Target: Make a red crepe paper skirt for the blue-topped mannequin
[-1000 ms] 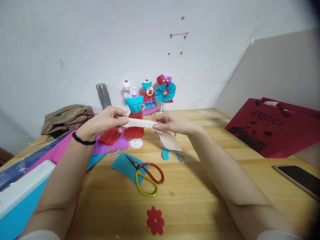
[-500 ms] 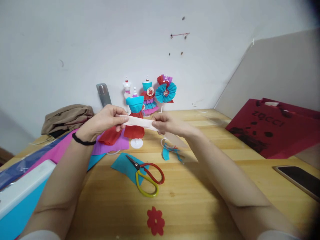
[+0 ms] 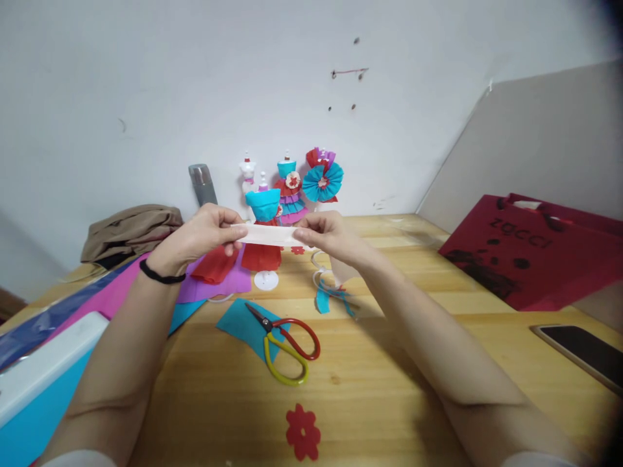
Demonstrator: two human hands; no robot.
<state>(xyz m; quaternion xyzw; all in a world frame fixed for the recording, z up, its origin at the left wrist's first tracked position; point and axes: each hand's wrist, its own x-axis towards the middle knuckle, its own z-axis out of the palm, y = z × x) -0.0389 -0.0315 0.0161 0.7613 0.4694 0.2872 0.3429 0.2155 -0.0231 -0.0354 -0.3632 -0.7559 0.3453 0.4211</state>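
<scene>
A pale pinkish-white strip (image 3: 269, 235), of paper or cloth, is stretched level between my two hands. My left hand (image 3: 214, 228) pinches its left end, and my right hand (image 3: 327, 235) grips the other end between thumb and fingers. Behind the strip stands a small dress form (image 3: 263, 202) in a turquoise top and red skirt, partly covered by it. Below lie scissors (image 3: 283, 344) with one red and one yellow handle, resting on a turquoise piece (image 3: 238, 324). Nearest to me is a red flower cutout (image 3: 303, 432).
Several other dressed forms (image 3: 291, 194) stand by the wall, near a grey flask (image 3: 203, 185). Coloured sheets (image 3: 111, 285) and a brown cloth (image 3: 129, 235) lie left. Turquoise scraps (image 3: 323, 298) sit under my right hand. A red bag (image 3: 525, 250) and a phone (image 3: 584, 353) are right.
The strip has turned from sloping down rightward to nearly level. My right hand has risen slightly, and a red cutout behind it now shows. My left hand keeps its hold.
</scene>
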